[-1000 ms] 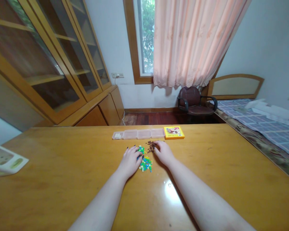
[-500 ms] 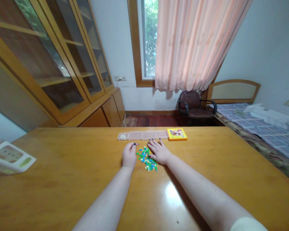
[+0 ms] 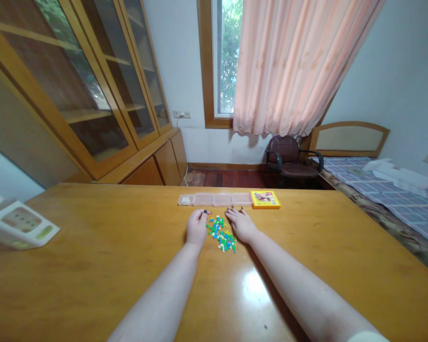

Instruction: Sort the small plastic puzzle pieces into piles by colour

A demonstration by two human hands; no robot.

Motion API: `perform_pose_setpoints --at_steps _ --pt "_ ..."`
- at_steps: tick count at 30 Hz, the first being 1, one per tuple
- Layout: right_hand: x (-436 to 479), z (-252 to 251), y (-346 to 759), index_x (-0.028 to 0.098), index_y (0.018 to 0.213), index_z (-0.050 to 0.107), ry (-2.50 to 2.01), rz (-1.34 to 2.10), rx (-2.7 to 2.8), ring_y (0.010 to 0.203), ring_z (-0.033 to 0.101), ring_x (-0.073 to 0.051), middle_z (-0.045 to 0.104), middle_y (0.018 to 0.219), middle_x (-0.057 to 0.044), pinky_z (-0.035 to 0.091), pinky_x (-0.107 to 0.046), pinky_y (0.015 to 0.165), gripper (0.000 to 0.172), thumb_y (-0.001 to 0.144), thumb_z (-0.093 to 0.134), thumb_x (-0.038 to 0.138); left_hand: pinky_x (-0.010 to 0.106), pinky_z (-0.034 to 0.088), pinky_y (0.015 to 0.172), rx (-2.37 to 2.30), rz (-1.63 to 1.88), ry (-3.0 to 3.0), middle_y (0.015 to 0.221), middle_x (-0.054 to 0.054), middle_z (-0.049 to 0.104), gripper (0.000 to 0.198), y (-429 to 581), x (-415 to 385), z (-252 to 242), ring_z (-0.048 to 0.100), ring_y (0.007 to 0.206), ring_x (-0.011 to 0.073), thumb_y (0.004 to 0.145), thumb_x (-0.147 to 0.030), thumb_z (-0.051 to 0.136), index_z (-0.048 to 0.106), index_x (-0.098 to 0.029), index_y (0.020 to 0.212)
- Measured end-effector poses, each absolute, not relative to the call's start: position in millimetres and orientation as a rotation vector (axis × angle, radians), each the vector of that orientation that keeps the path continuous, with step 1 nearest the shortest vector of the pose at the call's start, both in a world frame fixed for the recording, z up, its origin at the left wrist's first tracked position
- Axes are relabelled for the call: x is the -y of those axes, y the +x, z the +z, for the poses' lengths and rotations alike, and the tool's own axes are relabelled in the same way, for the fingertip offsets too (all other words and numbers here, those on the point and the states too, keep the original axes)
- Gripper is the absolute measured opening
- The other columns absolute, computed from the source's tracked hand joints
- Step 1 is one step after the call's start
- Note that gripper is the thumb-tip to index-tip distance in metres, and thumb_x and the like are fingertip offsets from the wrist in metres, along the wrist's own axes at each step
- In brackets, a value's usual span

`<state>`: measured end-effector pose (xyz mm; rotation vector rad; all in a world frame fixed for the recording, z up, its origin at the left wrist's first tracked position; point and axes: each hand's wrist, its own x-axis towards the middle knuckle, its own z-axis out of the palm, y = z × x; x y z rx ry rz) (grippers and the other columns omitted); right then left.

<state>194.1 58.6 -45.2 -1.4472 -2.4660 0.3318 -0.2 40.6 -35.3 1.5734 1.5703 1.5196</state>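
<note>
A loose pile of small blue, green, yellow and white building bricks (image 3: 221,235) is spread on the wooden table. Along its left edge rests my left hand (image 3: 197,227), thumb and fingers pinched together; whatever is between them is too small to make out. My right hand (image 3: 241,224) lies at the upper right of the pile, palm down, fingers stretched forward, with nothing seen in it. Beyond both hands runs a row of clear pinkish plastic trays (image 3: 222,200). The leftmost tray (image 3: 185,200) has something whitish inside. A yellow picture box (image 3: 266,200) adjoins the row's right end.
The wooden table (image 3: 128,237) reaches to a far edge just behind the trays. On its left stands a white container (image 3: 24,225). Past the table are a glass-door cabinet (image 3: 103,95), a dark armchair (image 3: 288,156) and a bed (image 3: 381,185).
My right hand has drawn its thumb back off the pile, leaving more bricks in sight. My left hand keeps its pinch at the left edge. The whole view has shifted slightly.
</note>
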Motion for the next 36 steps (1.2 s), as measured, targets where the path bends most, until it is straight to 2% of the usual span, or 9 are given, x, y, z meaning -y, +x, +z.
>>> perform_pose_setpoints --at_steps 5,8,11,14,20,24,27,31,36 --pt "-60.3 -51.4 197.3 0.021 0.124 0.057 -1.565 0.303 2.337 0.13 0.039 -0.02 0.051 0.135 -0.007 0.024 -0.042 0.109 0.04 0.089 0.038 0.016 0.033 0.047 0.078 -1.555 1.492 1.57 0.081 0.005 0.066 0.027 0.3 -41.5 -35.9 0.06 0.083 0.0203 0.081 -0.033 0.043 0.065 -0.018 0.075" --pt "-62.7 -54.6 204.7 0.021 0.111 0.065 -1.595 0.272 2.261 0.125 0.046 -0.021 0.059 0.126 -0.006 0.028 -0.041 0.107 0.032 0.089 0.042 0.018 0.033 0.047 0.079 -1.557 1.496 1.549 0.081 0.005 0.066 0.027 -0.6 -42.4 -37.9 0.06 0.083 0.0201 0.081 -0.034 0.043 0.065 -0.018 0.075" --pt "-64.3 -55.2 213.4 0.018 0.101 0.068 -1.629 0.238 2.102 0.11 0.056 -0.021 0.066 0.113 -0.008 0.037 -0.035 0.099 0.028 0.089 0.043 0.022 0.033 0.047 0.079 -1.56 1.5 1.52 0.081 0.005 0.066 0.026 -1.4 -43.0 -40.1 0.061 0.083 0.0196 0.081 -0.033 0.044 0.065 -0.018 0.076" --pt "-64.3 -55.8 217.4 0.016 0.102 0.066 -1.699 0.243 1.948 0.1 0.059 -0.021 0.066 0.105 -0.01 0.042 -0.031 0.09 0.027 0.089 0.044 0.025 0.033 0.047 0.079 -1.553 1.489 1.503 0.081 0.004 0.066 0.026 -1.0 -42.6 -41.0 0.061 0.083 0.0193 0.081 -0.033 0.044 0.065 -0.018 0.076" --pt "-62.0 -58.9 210.6 0.015 0.111 0.058 -1.711 0.223 1.95 0.113 0.051 -0.025 0.057 0.122 -0.013 0.038 -0.036 0.097 0.03 0.087 0.049 0.031 0.032 0.047 0.079 -1.526 1.463 1.525 0.081 0.004 0.066 0.026 1.4 -40.8 -38.3 0.061 0.083 0.0191 0.081 -0.033 0.044 0.064 -0.018 0.075" --pt "-60.6 -56.7 207.5 0.014 0.11 0.06 -1.627 0.286 2.066 0.113 0.052 -0.023 0.059 0.118 -0.013 0.038 -0.034 0.098 0.03 0.089 0.048 0.031 0.032 0.047 0.08 -1.528 1.454 1.534 0.08 0.004 0.067 0.025 1.9 -40.6 -37.7 0.061 0.082 0.0192 0.08 -0.033 0.044 0.064 -0.018 0.075" --pt "-59.3 -54.5 207.2 0.015 0.112 0.061 -1.525 0.314 2.153 0.117 0.051 -0.021 0.058 0.122 -0.012 0.036 -0.034 0.103 0.031 0.09 0.046 0.03 0.032 0.048 0.079 -1.526 1.441 1.545 0.08 0.004 0.067 0.025 2.2 -41.1 -39.5 0.061 0.082 0.019 0.081 -0.033 0.045 0.065 -0.018 0.075" --pt "-59.7 -53.3 205.4 0.014 0.126 0.055 -1.427 0.327 2.31 0.129 0.04 -0.022 0.048 0.137 -0.012 0.029 -0.036 0.109 0.041 0.089 0.047 0.031 0.032 0.048 0.077 -1.519 1.395 1.561 0.081 0.004 0.067 0.026 2.8 -42.5 -42.5 0.061 0.081 0.0187 0.082 -0.032 0.044 0.066 -0.018 0.076" --pt "-60.3 -51.9 200.9 0.01 0.136 0.043 -1.356 0.311 2.513 0.136 0.03 -0.023 0.04 0.143 -0.013 0.022 -0.039 0.112 0.048 0.091 0.042 0.028 0.031 0.048 0.076 -1.5 1.334 1.59 0.079 0.004 0.068 0.025 3.2 -44.1 -44.0 0.061 0.079 0.0182 0.081 -0.031 0.045 0.065 -0.018 0.077"
